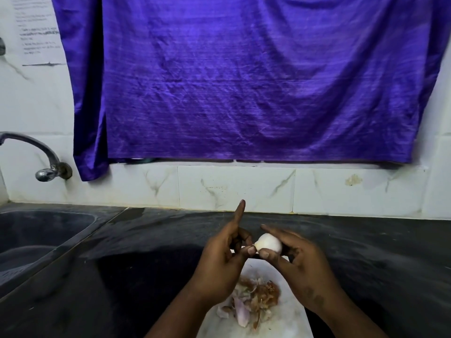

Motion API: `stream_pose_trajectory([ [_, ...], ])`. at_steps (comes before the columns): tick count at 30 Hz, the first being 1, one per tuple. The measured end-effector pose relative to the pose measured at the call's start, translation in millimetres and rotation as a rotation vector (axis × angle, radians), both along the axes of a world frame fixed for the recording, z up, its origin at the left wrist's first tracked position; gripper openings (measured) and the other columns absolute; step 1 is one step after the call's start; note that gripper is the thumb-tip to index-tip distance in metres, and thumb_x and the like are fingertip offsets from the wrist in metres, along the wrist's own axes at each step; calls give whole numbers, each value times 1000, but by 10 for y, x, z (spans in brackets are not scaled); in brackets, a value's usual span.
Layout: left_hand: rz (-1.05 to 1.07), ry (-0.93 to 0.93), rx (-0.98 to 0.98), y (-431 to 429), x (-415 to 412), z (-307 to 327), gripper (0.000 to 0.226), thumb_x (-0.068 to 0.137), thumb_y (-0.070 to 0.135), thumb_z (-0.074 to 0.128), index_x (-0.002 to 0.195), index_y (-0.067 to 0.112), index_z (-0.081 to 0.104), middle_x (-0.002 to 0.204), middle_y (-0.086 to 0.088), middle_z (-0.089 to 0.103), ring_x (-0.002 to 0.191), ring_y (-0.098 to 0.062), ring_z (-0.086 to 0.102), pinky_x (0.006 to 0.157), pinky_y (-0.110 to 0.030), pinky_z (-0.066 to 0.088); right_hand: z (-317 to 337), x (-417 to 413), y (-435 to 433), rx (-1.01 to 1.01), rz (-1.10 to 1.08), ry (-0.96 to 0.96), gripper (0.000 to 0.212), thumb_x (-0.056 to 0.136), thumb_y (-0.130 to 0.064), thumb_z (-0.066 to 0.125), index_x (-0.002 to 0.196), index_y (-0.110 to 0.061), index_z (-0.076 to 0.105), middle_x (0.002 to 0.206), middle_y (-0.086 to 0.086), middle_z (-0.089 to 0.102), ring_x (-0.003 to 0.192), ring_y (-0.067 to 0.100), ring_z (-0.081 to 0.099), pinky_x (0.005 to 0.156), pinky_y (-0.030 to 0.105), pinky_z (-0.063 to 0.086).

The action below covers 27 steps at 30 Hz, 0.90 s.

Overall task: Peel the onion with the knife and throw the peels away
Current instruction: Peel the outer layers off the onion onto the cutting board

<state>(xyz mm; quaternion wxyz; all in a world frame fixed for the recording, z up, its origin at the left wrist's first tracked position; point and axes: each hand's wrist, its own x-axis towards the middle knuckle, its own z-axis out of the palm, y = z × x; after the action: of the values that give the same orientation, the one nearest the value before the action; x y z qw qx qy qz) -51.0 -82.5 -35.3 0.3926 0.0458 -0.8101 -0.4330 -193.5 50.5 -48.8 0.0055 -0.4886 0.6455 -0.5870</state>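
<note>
right hand (300,272) cups smooth round onion (268,242) | left hand (222,262) pinches its tip | papery peels (253,298) heaped on white board (288,320)

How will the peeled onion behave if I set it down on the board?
Likely to roll: the onion, gripped in the right hand, looks round, and the white board looks flat. Its bare, glossy surface may also be slippery under the fingers.

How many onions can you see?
1. The peeled white onion is gripped by the right hand, with the left hand pinching its tip, above the pile of peels on the white board. More could be outside the picture.
</note>
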Motion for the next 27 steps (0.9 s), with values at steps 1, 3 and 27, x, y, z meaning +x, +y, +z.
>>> stream_pose_trajectory([
  [1,16,12,-17,13,-3,10,87,99,1,65,161,44,21,90,9,64,82,-1,59,79,-16,52,7,13,-21,-15,24,-88,44,77,-42,82,120,-39,72,118,-16,75,109,6,71,87,29,57],
  [3,45,26,-40,21,-13,20,88,98,-1,64,161,42,21,93,8,64,84,-4,61,81,-19,55,35,59,-56,-59,76,-286,37,74,-41,84,109,-31,77,104,-3,81,96,18,76,74,29,59],
  [27,225,50,-94,69,-71,-37,63,95,9,70,143,47,55,102,18,70,96,-8,66,75,-12,49,123,8,21,-128,111,-613,34,75,-19,80,108,-13,77,103,11,81,91,24,74,70,26,59],
])
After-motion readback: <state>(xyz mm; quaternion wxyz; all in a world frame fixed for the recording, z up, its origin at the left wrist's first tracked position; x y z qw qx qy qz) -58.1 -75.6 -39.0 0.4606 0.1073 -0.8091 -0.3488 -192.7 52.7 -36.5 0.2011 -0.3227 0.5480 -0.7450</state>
